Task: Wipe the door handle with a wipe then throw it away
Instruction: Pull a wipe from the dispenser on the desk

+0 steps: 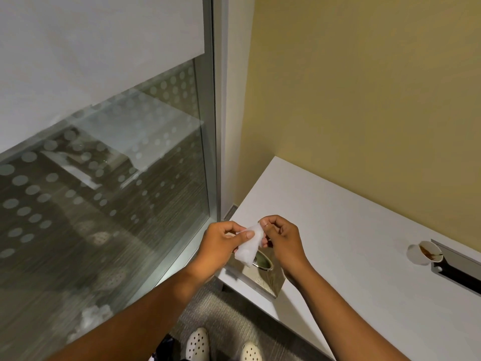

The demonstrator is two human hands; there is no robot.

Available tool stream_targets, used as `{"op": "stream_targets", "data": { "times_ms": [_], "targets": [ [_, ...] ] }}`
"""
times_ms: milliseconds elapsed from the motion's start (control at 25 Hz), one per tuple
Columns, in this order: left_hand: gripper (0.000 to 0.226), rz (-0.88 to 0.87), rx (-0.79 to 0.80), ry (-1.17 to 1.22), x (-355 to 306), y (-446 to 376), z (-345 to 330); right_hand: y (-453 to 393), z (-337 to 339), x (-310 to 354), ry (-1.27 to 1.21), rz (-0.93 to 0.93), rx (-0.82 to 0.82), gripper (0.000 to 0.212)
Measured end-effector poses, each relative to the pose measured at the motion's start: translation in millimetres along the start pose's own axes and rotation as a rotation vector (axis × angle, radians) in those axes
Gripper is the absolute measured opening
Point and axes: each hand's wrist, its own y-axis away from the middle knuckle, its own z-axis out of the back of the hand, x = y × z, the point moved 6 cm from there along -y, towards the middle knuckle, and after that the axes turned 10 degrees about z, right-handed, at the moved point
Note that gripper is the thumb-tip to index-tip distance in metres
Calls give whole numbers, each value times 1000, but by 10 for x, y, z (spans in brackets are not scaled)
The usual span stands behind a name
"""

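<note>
A white wipe [248, 246] hangs between both hands above the near left corner of a white table [338, 256]. My left hand [221, 243] pinches its left side with thumb and fingers. My right hand [281, 238] grips its upper right edge. Directly below the hands a shiny gold tissue box [265, 274] sits on the table corner, its oval slot partly hidden by the wipe. No door handle is in view.
A glass wall [104, 191] with frosted dots and a metal frame [216, 126] fills the left. A yellow wall is behind the table. A tipped, stained paper cup [425, 252] lies beside a metal cable tray [458, 269] at the right. My white shoes stand on grey carpet below.
</note>
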Motion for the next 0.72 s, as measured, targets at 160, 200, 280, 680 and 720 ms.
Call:
{"op": "stream_targets", "data": {
  "times_ms": [160,200,280,680,720],
  "targets": [
    [7,-31,-170,-31,-108,133,103,9,110,100,19,28,12,16],
    [8,-31,-206,-23,-135,166,130,10,122,124,28,38,18,16],
    [13,-29,-238,-16,-199,239,159,11,106,153,44,43,28,17],
    [17,-321,-624,60,-332,1024,384,-29,-29,234,-33,48,-130,15],
    [18,-333,-653,134,-290,1116,444,-29,-74,218,-37,23,-138,14]
  ]
}}
